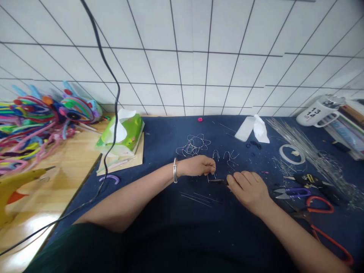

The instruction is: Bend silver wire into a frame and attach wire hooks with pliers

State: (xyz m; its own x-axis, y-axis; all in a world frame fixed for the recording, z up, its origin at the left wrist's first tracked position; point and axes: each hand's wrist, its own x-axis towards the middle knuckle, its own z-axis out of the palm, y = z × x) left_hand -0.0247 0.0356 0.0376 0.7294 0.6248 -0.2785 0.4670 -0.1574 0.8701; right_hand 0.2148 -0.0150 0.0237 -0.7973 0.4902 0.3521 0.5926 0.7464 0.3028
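My left hand (199, 165), with a silver bangle at the wrist, pinches a thin bent wire (215, 176) over the dark blue cloth. Close on its right, my right hand (248, 189) is wrapped round dark pliers (218, 182), whose narrow jaws point left at the wire's lower end. Whether the jaws grip the wire is too small to tell. Beyond my hands lie curved wire pieces (227, 155) and a loose tangle of beaded wire (195, 145). Several straight wires (197, 198) lie nearer to me.
Purple snips (295, 192), red-handled scissors (321, 204) and a wire coil (292, 154) lie at right. A white mug (315, 112) stands behind. At left are a green tissue pack (125, 132), a yellow glue gun (19, 189) and a black cable (116, 110).
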